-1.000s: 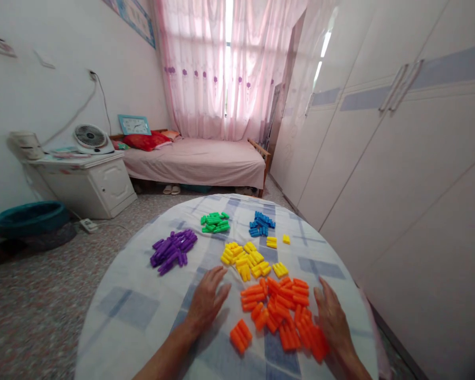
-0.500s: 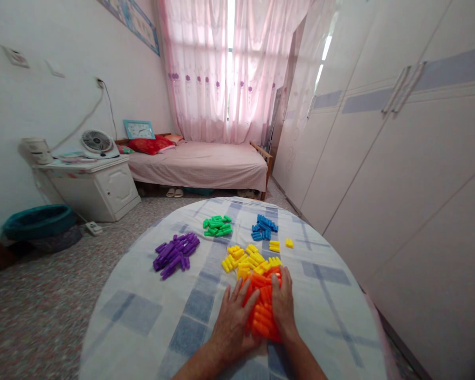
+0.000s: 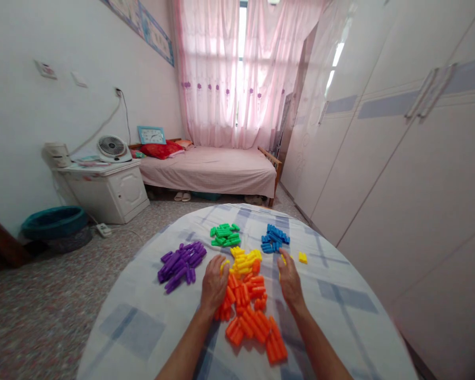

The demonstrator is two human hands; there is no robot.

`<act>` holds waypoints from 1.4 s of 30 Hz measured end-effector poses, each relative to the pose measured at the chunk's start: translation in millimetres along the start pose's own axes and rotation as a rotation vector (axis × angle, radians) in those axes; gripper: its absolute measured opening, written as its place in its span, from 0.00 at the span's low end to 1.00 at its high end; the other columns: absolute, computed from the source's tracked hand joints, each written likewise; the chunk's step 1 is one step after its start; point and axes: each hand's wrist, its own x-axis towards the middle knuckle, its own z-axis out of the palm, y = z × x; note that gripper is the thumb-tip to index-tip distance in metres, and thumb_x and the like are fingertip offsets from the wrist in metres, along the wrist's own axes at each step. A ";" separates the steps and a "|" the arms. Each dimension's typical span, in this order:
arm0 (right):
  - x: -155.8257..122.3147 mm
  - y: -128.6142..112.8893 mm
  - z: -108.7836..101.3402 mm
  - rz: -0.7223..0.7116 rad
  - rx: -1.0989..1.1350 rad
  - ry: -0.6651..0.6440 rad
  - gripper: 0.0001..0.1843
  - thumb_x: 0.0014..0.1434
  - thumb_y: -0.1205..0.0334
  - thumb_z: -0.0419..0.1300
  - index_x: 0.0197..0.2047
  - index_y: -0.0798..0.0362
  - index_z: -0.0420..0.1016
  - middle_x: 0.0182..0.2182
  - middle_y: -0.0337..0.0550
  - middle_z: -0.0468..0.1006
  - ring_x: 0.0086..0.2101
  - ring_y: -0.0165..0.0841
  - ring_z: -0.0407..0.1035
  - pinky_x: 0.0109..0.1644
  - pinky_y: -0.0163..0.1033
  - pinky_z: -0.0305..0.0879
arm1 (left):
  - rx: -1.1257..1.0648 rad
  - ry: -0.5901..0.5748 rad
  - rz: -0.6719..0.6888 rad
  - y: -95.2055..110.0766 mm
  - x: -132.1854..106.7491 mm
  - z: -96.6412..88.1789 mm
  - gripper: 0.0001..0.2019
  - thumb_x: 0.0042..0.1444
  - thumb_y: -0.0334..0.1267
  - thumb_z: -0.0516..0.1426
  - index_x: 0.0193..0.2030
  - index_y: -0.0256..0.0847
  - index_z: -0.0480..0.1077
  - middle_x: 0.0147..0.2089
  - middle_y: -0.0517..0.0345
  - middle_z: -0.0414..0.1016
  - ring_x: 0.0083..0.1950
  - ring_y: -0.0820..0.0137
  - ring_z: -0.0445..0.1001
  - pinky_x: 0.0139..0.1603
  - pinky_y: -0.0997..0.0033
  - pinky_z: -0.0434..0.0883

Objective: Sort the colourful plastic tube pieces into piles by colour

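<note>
My left hand (image 3: 215, 283) rests at the left side of the yellow plastic pieces (image 3: 245, 260), its fingers bent loosely around their edge. A purple pile (image 3: 182, 264) lies to its left. My right hand (image 3: 288, 277) is at the right, fingers curved over a few more yellow pieces that it partly hides, just in front of the blue pile (image 3: 275, 238). Between my forearms, orange pieces (image 3: 255, 324) lie spread toward me, several joined side by side. Beyond the yellow ones sits a green pile (image 3: 225, 235).
All piles are on a round table with a checked cloth (image 3: 136, 322). A single yellow piece (image 3: 303, 257) lies apart on the right. Past the table are a bed (image 3: 214, 163), a white cabinet (image 3: 129, 195) with a fan (image 3: 113, 148), and a wardrobe (image 3: 380, 174) on the right.
Both hands have left the orange pieces, which are now more spread out. They have moved forward and apart to either side of the yellow pieces. The view has shifted slightly.
</note>
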 end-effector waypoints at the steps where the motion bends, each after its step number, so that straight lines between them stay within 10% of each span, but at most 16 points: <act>1: 9.2 11.9 -12.8 0.022 -0.039 0.047 0.35 0.58 0.41 0.40 0.59 0.57 0.61 0.59 0.52 0.62 0.60 0.40 0.54 0.65 0.48 0.46 | -0.060 -0.003 -0.027 -2.2 4.7 -0.8 0.18 0.59 0.43 0.46 0.47 0.37 0.71 0.52 0.47 0.72 0.56 0.63 0.68 0.59 0.56 0.64; 8: 55.2 70.7 -62.4 0.112 -0.258 0.178 0.31 0.55 0.45 0.43 0.53 0.54 0.68 0.56 0.53 0.66 0.60 0.47 0.53 0.64 0.56 0.44 | -0.359 -0.083 -0.164 -12.2 16.6 -1.6 0.19 0.59 0.48 0.48 0.45 0.38 0.72 0.46 0.52 0.76 0.48 0.64 0.73 0.51 0.65 0.67; 23: 24.7 21.0 17.1 -0.050 0.042 -0.404 0.26 0.63 0.48 0.42 0.55 0.50 0.69 0.55 0.45 0.70 0.55 0.36 0.63 0.60 0.43 0.58 | -0.329 -0.132 -0.197 -9.9 19.2 -0.9 0.15 0.60 0.45 0.49 0.43 0.40 0.72 0.43 0.55 0.75 0.43 0.67 0.73 0.45 0.71 0.67; 28: 108.2 44.4 -5.7 -0.170 -0.139 -0.072 0.28 0.59 0.43 0.43 0.51 0.51 0.71 0.53 0.47 0.71 0.56 0.39 0.61 0.64 0.50 0.50 | -0.314 -0.148 -0.215 -7.2 19.7 -1.5 0.13 0.59 0.42 0.49 0.41 0.41 0.72 0.40 0.56 0.74 0.43 0.66 0.72 0.45 0.71 0.66; 33: 192.0 85.9 -4.6 -0.117 -0.155 -0.090 0.38 0.51 0.32 0.42 0.45 0.54 0.74 0.50 0.54 0.73 0.56 0.49 0.60 0.63 0.59 0.47 | -0.304 -0.158 -0.227 -8.5 20.6 1.0 0.12 0.60 0.41 0.48 0.40 0.41 0.71 0.39 0.57 0.74 0.43 0.67 0.71 0.45 0.71 0.66; 42: 175.0 72.8 28.5 -0.228 -0.134 -0.396 0.30 0.51 0.35 0.50 0.43 0.49 0.77 0.47 0.47 0.77 0.50 0.44 0.68 0.60 0.52 0.58 | -0.319 -0.141 -0.262 -9.5 20.2 1.9 0.14 0.61 0.43 0.47 0.44 0.40 0.71 0.41 0.55 0.73 0.44 0.68 0.71 0.45 0.70 0.67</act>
